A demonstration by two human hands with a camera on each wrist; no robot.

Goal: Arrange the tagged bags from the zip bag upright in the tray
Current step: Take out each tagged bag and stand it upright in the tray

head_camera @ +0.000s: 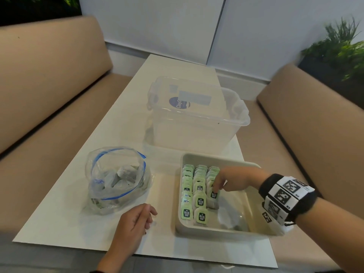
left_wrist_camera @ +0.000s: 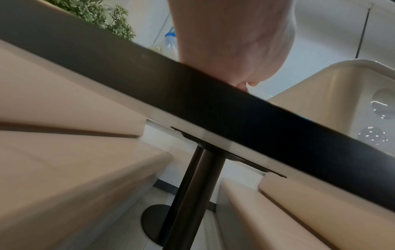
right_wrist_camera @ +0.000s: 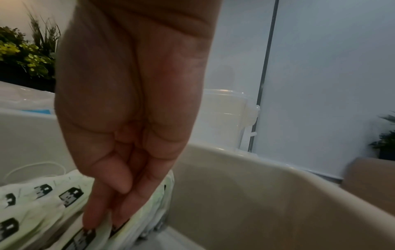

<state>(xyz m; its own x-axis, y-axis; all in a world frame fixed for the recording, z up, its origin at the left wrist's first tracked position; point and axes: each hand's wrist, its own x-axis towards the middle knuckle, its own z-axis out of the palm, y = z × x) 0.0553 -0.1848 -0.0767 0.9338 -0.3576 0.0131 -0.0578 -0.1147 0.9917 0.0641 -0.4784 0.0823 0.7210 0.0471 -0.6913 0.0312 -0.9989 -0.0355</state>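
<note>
A beige tray (head_camera: pixel 216 231) sits at the near right of the white table. Three rows of tea bags (head_camera: pixel 200 186) with green tags stand upright in its left part. My right hand (head_camera: pixel 215 189) reaches into the tray and pinches the front tea bag (head_camera: pixel 214 195) of the right-hand row by its tag. In the right wrist view its fingertips (right_wrist_camera: pixel 89 221) press down among the tagged bags (right_wrist_camera: pixel 42 199) beside the tray wall (right_wrist_camera: pixel 256 186). The open zip bag (head_camera: pixel 116 180), with several tea bags inside, lies to the tray's left. My left hand (head_camera: pixel 150 214) rests on the table, loosely curled, holding nothing.
A clear plastic storage bin (head_camera: pixel 197 115) with its lid stands behind the tray. Beige benches (head_camera: pixel 49 95) run along both sides of the table. The table's near edge (head_camera: pixel 177 257) lies just under my left wrist. Plants (head_camera: pixel 342 50) stand at the back right.
</note>
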